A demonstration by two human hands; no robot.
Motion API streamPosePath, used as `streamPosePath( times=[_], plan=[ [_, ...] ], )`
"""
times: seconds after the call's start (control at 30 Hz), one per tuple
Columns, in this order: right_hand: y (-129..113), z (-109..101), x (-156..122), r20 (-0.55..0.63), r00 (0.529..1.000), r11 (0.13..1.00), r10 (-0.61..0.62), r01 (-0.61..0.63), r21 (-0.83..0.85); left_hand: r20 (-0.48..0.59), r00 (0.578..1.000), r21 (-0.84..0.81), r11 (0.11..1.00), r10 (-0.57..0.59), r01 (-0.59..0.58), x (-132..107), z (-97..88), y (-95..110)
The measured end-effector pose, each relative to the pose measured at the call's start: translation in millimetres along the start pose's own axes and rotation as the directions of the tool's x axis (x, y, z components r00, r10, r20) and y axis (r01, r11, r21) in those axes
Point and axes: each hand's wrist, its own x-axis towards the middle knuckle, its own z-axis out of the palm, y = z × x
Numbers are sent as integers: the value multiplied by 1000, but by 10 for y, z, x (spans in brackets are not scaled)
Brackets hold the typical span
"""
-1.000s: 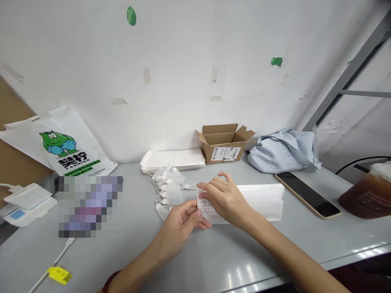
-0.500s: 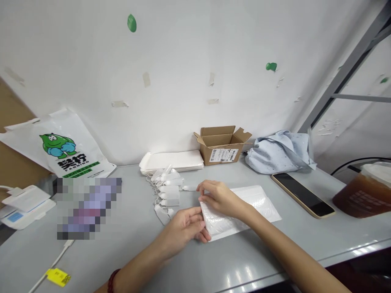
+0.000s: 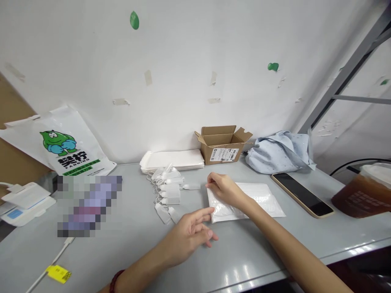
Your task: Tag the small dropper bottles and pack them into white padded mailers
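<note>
The left hand [image 3: 191, 234] has just let go of the white bubble mailer [image 3: 262, 193], and the mailer now lies straighter on the gray desk [image 3: 244, 252] than it did a moment ago. So only the right hand [image 3: 224, 189] seems to have hold of it now. The right hand's grip is closed, with the thumb and bent fingers pinching the far left corner. The left hand's grip is loose, with its fingers spread and nothing in it. One fingertip is right by the mailer's left edge, but I cannot tell if it touches. The right arm hides part of the mailer. Just to the left is a messy bunch of small white plastic tags [image 3: 171, 191] with string loops. One tag points toward the right hand, so it could get in the way on that side. The phone [image 3: 302, 195] lies near the mailer's right end, so there is not much room there. Behind are a stack of white envelopes [image 3: 172, 158], an open cardboard box [image 3: 221, 152] and a pale blue cloth bag [image 3: 276, 152]. A brown drink [image 3: 360, 195] stands far right.
</note>
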Motion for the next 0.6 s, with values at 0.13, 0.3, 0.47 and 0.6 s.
streamPosePath(
  times=[0.13, 0.3, 0.47, 0.6],
  plan=[
    [133, -31, 92, -9, 999, 993, 51, -52, -101, -6, 1000, 57, 998, -24, 24, -14, -23, -3],
    [227, 40, 184, 18, 998, 981, 54, -49, -188, -77, 996, 227, 972, -37, 53, -40, -12, 10],
    [148, -3, 129, 50, 996, 967, -74, 84, -239, -117, 993, 366, 931, 31, 14, -47, 47, 34],
    [118, -336, -53, 178, 984, 977, -20, 57, -206, -121, 988, 479, 877, 92, -23, -47, 83, 43]
  ],
)
